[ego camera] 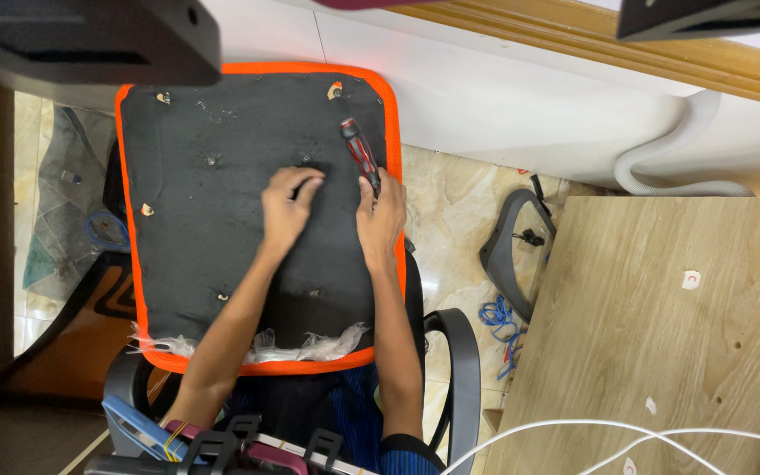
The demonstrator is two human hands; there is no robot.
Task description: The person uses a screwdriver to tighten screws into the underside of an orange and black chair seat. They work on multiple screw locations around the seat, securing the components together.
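Two hands on an upturned chair seat.
Right hand [381, 220], grip closed around a red-black screwdriver [361, 155]; left hand [288, 207], fingers curled, presses the black orange-edged seat underside [195, 220].

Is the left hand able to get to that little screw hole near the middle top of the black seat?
Probably yes. The left hand rests on the black seat bottom, and the screw hole lies just beyond it with nothing between. The right hand holds the screwdriver off to the side.
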